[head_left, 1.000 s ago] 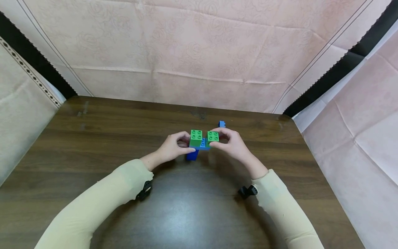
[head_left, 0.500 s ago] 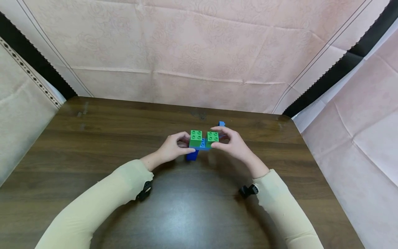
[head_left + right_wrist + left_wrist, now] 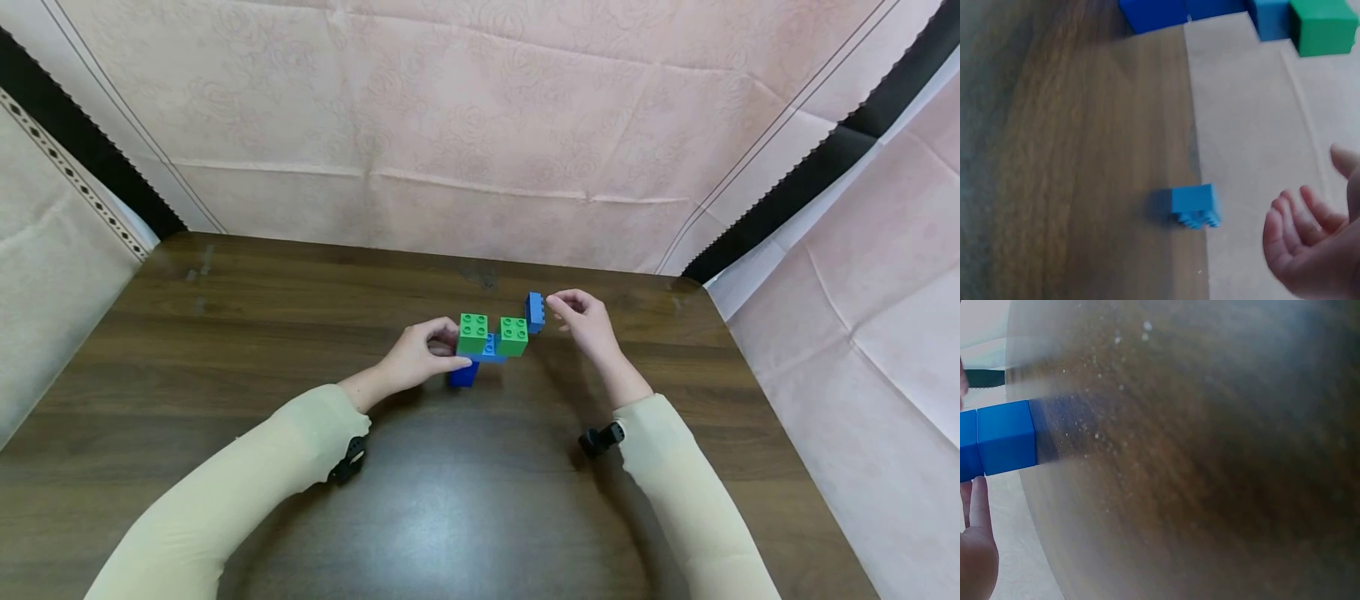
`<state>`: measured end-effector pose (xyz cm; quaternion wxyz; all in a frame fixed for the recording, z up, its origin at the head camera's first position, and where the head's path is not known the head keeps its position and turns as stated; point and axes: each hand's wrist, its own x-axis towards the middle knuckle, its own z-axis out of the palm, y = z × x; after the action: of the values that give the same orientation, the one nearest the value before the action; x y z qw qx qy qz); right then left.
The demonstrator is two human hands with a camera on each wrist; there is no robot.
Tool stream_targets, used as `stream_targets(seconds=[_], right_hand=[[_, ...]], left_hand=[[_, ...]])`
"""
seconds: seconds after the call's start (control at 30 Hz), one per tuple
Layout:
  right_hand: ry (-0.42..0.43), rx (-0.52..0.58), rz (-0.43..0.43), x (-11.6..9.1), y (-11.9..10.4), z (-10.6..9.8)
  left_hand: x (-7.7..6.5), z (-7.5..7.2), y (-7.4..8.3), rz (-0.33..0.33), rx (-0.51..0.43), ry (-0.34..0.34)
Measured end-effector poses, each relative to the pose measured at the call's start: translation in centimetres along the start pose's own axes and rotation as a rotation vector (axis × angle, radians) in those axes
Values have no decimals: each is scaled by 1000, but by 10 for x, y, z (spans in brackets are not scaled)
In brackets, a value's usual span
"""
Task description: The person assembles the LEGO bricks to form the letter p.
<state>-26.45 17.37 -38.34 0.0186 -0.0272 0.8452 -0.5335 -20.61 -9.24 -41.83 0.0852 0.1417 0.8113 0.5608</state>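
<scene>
Stack (image 3: 489, 348) on tabletop (image 3: 315, 287) looks well along, two green bricks (image 3: 472, 332) on top, left grip (image 3: 417, 354) pinching it; right grip (image 3: 588, 323) loosely curled, holding nothing, near loose blue brick (image 3: 535, 313) not yet joined.

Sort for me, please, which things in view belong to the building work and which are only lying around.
Likely part of the work:
green studded brick
second green brick
light blue brick
dark blue base
separate blue brick

Only surroundings:
wood-grain table
patterned cloth backdrop
black wrist cameras
</scene>
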Motion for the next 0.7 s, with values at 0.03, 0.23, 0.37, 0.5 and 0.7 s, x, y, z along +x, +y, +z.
stream_targets(seconds=[0.03, 0.23, 0.37, 0.5, 0.7], right_hand=[[5, -9, 36, 3, 2, 1], [4, -69, 166, 15, 18, 6], [-6, -97, 230, 21, 26, 9], [-25, -178, 261, 25, 29, 13], [-57, -267, 264, 27, 30, 20]], left_hand=[[0, 0, -1, -2, 0, 2], [0, 0, -2, -4, 6, 4], [0, 0, -2, -8, 1, 1], [1, 0, -2, -6, -6, 2], [1, 0, -2, 4, -1, 5]])
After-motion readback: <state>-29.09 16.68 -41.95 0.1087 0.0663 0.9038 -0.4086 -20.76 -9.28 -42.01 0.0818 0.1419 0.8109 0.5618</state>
